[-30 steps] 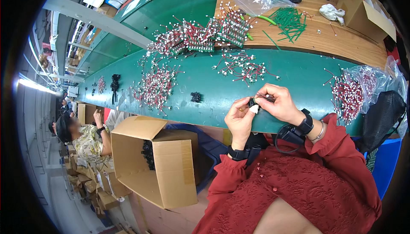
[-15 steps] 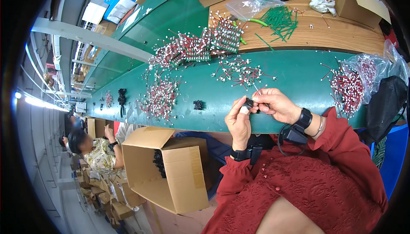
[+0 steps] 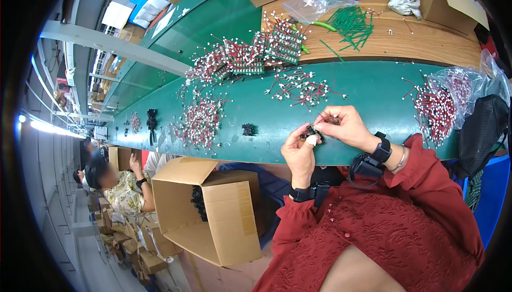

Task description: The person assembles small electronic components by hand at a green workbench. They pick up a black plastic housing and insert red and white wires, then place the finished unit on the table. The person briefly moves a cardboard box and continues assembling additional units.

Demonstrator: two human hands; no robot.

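My left hand (image 3: 298, 154) is closed on a small black plastic part (image 3: 310, 130), just above the near edge of the green bench. White covering shows on one of its fingertips. My right hand (image 3: 349, 131) meets it from the right, thumb and finger pinched together at the black part. Something thin and dark sticks out between those right fingers; its kind cannot be made out. Beyond the hands lies a loose bunch of red wires with white connectors (image 3: 301, 89). To their left sits a small cluster of black parts (image 3: 249, 129).
Wired circuit boards (image 3: 248, 57) are stacked at the back, near green sticks (image 3: 352, 25). Wire piles lie left (image 3: 200, 121) and right (image 3: 434, 108), the latter by a black bag (image 3: 482, 126). An open carton (image 3: 234, 222) stands below the bench. A co-worker (image 3: 125, 188) sits at far left.
My right hand has tilted and shifted slightly, and the thin item in its fingers no longer points up over the bench. The left hand still holds the black part, turned a little.
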